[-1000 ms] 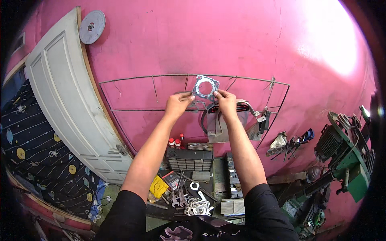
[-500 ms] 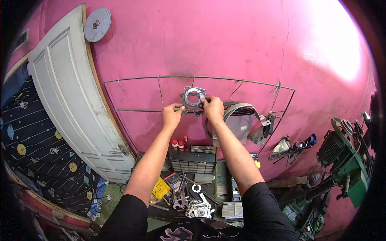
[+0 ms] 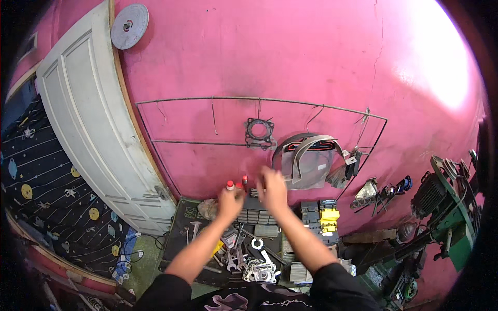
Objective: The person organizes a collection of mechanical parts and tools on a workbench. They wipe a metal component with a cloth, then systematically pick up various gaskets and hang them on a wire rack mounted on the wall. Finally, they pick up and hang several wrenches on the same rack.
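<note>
A dark, thin engine gasket (image 3: 259, 140) with a large round hole hangs from a wire hook (image 3: 259, 106) on the metal wall rack (image 3: 207, 98). Below it, both my hands are apart from the gasket and blurred by motion. My left hand (image 3: 231, 203) is over the back of the bench beside the red-capped bottles (image 3: 230, 184); its fingers are too smeared to read. My right hand (image 3: 273, 191) is above the drawer cabinet (image 3: 254, 216), its fingers loosely apart with nothing visible in them.
Clear bags and a curved strap (image 3: 311, 160) hang on the rack's right. Wrenches (image 3: 233, 259) and a pile of silvery metal parts (image 3: 261, 269) lie on the bench. Black and yellow cases (image 3: 328, 217) stand to the right. A white door (image 3: 93, 103) is at left, green machinery (image 3: 461, 228) at right.
The gasket, held up by both hands before, now hangs on the rack out of their grasp. Both hands have dropped down toward the bench, and the cases on the right have come into view.
</note>
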Demonstrator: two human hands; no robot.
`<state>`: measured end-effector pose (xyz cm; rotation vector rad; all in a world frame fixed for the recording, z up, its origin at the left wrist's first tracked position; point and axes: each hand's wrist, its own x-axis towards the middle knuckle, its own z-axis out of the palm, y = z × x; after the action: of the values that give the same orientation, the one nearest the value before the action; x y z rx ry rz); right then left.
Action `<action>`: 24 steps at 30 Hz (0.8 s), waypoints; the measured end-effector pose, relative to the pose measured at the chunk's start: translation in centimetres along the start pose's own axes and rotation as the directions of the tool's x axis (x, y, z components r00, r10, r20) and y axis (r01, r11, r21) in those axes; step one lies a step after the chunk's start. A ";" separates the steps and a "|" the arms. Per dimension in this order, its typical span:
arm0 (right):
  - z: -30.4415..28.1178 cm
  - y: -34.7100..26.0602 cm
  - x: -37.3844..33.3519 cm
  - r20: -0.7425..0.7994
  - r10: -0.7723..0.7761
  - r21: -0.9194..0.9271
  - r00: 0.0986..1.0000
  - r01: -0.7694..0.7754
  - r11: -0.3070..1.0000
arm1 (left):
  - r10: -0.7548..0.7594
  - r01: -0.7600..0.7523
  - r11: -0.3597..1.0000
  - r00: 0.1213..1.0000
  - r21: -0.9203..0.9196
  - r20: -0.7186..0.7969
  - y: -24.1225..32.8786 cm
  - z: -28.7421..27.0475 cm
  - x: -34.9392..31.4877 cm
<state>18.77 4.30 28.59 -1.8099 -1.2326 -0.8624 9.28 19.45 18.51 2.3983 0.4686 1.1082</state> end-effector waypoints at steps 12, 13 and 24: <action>-2.2 -1.1 -40.5 0.868 0.402 -0.366 0.293 -0.171 0.915 | -0.039 -0.136 0.977 0.646 0.165 0.762 -1.0 4.0 -32.0; -2.0 -1.1 -41.4 0.848 0.417 -0.376 0.328 -0.183 0.908 | -0.013 -0.153 0.978 0.637 0.143 0.771 -1.0 4.1 -32.1; -1.1 -0.4 -39.2 0.768 0.520 -0.455 0.374 -0.255 0.854 | -0.061 -0.073 0.985 0.700 0.155 0.712 0.0 5.2 -32.2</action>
<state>6.32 -13.33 -4.21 -2.7837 -1.1466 0.3359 -6.59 2.72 -4.53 2.7276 0.2793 0.0502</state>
